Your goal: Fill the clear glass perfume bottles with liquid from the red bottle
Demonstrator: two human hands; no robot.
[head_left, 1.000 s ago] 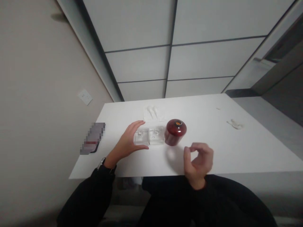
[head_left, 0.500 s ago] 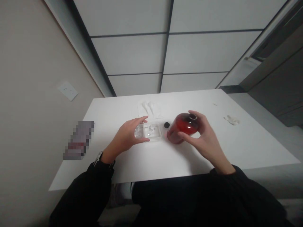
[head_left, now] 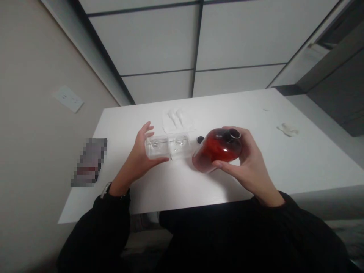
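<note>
My right hand [head_left: 248,165] is wrapped round a dark red translucent bottle [head_left: 216,149]. Its uncapped mouth leans up to the right, and its base is toward the lower left. A small black cap [head_left: 200,140] lies on the table behind the bottle, partly hidden by it. To the left stands a clear plastic container [head_left: 179,148] with two compartments, and a round clear shape shows in each. My left hand [head_left: 142,151] is at the container's left end, fingers and thumb spread on either side of it. Whether they touch it, I cannot tell.
Behind the container, two whitish pieces [head_left: 176,118] lie on a pale sheet. A crumpled pale scrap [head_left: 287,129] is at the right of the white table [head_left: 182,193]. A blurred-out box [head_left: 89,161] lies on the left, near the wall with a socket [head_left: 68,99].
My left hand has drawn back to the left and spread wider, uncovering the container's left compartment. My right hand still holds the bottle, now slightly nearer the container. The view has tilted down.
</note>
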